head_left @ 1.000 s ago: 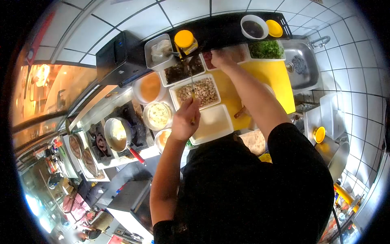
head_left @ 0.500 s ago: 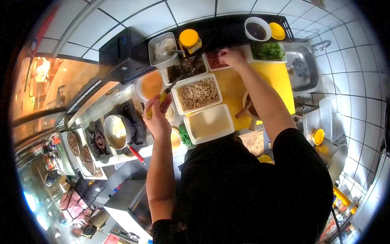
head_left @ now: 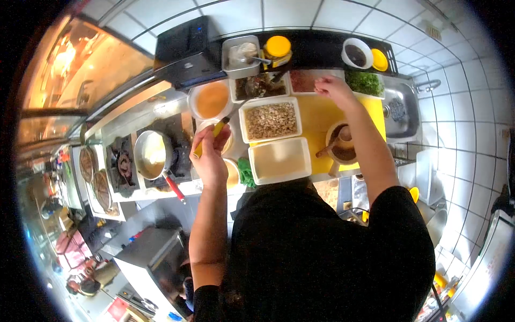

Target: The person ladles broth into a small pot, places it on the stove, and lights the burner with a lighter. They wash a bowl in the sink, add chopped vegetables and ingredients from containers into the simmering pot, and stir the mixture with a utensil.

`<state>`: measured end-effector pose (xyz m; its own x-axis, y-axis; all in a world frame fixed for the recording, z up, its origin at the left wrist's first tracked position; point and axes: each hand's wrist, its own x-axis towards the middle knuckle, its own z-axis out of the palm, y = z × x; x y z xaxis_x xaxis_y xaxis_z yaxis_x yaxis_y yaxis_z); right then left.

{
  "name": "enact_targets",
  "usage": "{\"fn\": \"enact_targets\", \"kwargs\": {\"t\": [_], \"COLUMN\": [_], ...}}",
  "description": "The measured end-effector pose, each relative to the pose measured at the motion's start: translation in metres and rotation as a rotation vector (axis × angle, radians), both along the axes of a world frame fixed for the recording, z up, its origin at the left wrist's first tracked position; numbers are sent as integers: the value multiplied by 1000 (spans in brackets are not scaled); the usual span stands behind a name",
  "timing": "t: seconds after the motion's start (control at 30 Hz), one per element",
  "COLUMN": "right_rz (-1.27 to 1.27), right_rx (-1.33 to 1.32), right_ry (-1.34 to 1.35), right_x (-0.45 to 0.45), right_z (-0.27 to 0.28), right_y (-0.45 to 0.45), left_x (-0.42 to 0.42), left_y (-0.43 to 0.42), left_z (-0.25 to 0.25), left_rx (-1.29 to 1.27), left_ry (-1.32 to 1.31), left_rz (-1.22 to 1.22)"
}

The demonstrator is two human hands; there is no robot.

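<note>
Diagonally, yellow utensil handle [head_left: 220,126] crosses left grip [head_left: 211,154].

Slanted yellow-handled ladle [head_left: 220,127] over dark food [head_left: 276,89]

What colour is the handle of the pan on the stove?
The handle of the pan is red; the head view shows it.

A yellow board [head_left: 375,110] is laid on the worktop [head_left: 321,176], and a brown bowl [head_left: 343,162] is set on it. Alongside, the chopped-food tray [head_left: 298,118] and pale tray [head_left: 284,180] are placed, apparently partly over the board. Behind, the dark-food tray [head_left: 233,92], red tray [head_left: 291,81] and herb tray [head_left: 374,96] are lined up.
</note>
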<state>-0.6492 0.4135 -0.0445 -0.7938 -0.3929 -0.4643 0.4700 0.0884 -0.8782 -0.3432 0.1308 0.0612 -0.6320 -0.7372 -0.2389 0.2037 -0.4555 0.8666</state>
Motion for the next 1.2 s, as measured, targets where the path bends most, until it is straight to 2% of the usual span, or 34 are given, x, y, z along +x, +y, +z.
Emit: {"fn": "enact_targets", "kwargs": {"t": [0.1,0.2,0.3,0.4,0.5,0.53,0.57,0.63,0.67,0.7,0.73,0.8,0.9,1.0,1.07,1.1,1.13,1.17,1.2], "right_rz": [187,237,444,594,695,737,776,816,927,849,860,995,1009,1017,1023,1033,1039,990,970], "right_rx": [-8,39,-100,-21,-119,-47,25,-166,-264,-83,-8,293,260,350,401,447,494,543,538], "right_ry": [76,15,-138,-190,-158,-110,-63,-100,-45,170,354,878,1213,1164,1237,1319,1400,1270,1323], "right_x": [27,74,105,155,203,222,240,260,265,287,294,312,332,323,332,336,340,347,347], "right_z": [18,51,40,57,58,75,92,58,36,53,31,69,95,40,56,72,90,73,75], "right_y": [0,-29,-65,-139,-228,-262,-296,-365,-401,-422,-448,-466,-471,-509,-508,-503,-497,-513,-516], "left_x": [30,75,126,175,218,230,240,259,267,277,286,304,319,332,346,353,353,365,366], "left_y": [-5,-19,-36,-57,-82,-90,-102,-123,-128,-133,-136,-143,-147,-153,-156,-161,-162,-168,-170], "left_z": [2,4,10,18,3,0,1,0,-6,-13,-20,-28,-35,-59,-102,-126,-140,-154,-150], "left_rx": [42,30,-14,-231,-569,-720,-966,-1375,-1402,-1428,-1453,-1497,-1590,-1658,-1671,-1766,-1433,-1478,-1534], "left_ry": [42,86,86,56,-161,-227,-360,-614,-641,-668,-695,-761,-775,-693,-752,-793,-746,-772,-759], "left_rz": [78,155,277,373,395,373,309,195,146,98,53,-72,-156,-146,-253,-317,-349,-357,-332]}}
